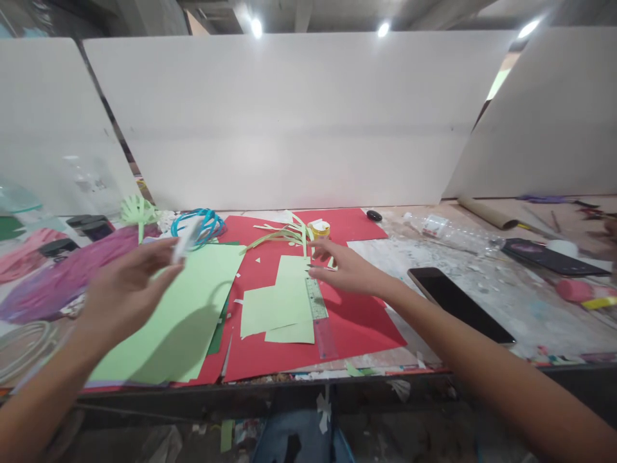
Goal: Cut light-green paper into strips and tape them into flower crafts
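My left hand (pixel 128 292) is raised over the large light green sheets (pixel 193 321), its fingers and thumb closed on a small white item (pixel 187 239), blurred by motion. My right hand (pixel 344 267) hovers at the top of the smaller light green pieces (pixel 277 312), thumb and fingers curled near a thin dark pointed thing; whether it grips this is unclear. A clear ruler (pixel 317 299) lies beside those pieces on red paper (pixel 357 328). Pale green paper strips (pixel 274 238) and a yellow roll (pixel 319 227) are just beyond my right hand.
A black phone (pixel 460 305) and a plastic bottle (pixel 453 233) lie to the right, near a cardboard tube (pixel 488 213). Purple plastic (pixel 91 270) and blue coiled strips (pixel 198 226) are at the left. White panels (pixel 289 122) stand behind the table.
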The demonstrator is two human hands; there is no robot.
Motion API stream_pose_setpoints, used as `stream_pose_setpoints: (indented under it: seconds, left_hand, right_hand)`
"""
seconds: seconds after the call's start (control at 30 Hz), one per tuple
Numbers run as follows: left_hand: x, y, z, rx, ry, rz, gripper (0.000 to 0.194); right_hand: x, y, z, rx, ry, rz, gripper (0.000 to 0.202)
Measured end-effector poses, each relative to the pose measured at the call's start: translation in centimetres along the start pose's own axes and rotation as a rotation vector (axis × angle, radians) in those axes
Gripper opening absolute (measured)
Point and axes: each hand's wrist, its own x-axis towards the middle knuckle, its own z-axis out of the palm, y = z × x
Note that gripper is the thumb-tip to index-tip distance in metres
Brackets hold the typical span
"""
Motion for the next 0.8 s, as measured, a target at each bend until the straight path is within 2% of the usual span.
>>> stream_pose_setpoints:
  seconds: [0.1,0.17,0.23,0.3,0.37,0.43,0.6,0.7,0.8]
  left_hand:
    - [2.1,3.7,6.6,-0.275,-0.302,0.047,0.026]
    - [3.0,5.1,10.3,-0.519,-0.5,0.003,0.025]
    - [3.5,5.4,13.1,-0.737,-0.569,-0.048,0.026]
    - [3.6,5.0,15.0,-0.91,-0.555,-0.128,0.026]
    - [3.5,4.3,16.0,-1.005,-0.557,-0.213,0.024]
    - [3.2,3.6,16.4,-1.027,-0.595,-0.282,0.024]
    - [2.4,1.9,16.5,-0.936,-0.719,-0.42,0.046]
    - [1.9,1.5,16.4,-0.981,-0.812,-0.47,0.042]
    - [1.6,2.2,16.4,-1.106,-0.863,-0.568,0.032]
  right_hand:
    - [1.8,-0.3,0.2,0.268,-0.014,0.037,0.062]
    - [2.9,0.2,0.3,0.365,0.02,0.026,0.047]
    - [3.6,1.1,0.3,0.4,0.11,0.027,0.035]
    - [3.8,1.8,0.3,0.416,0.192,0.048,0.033]
    - [3.5,2.2,0.3,0.448,0.199,0.064,0.032]
    - [3.0,2.1,0.6,0.521,0.126,0.086,0.034]
    - [1.9,1.1,2.3,0.648,-0.033,0.16,0.04]
    - [1.4,0.7,3.2,0.694,-0.065,0.188,0.043]
    - [1.0,0.6,3.6,0.771,-0.091,0.195,0.041]
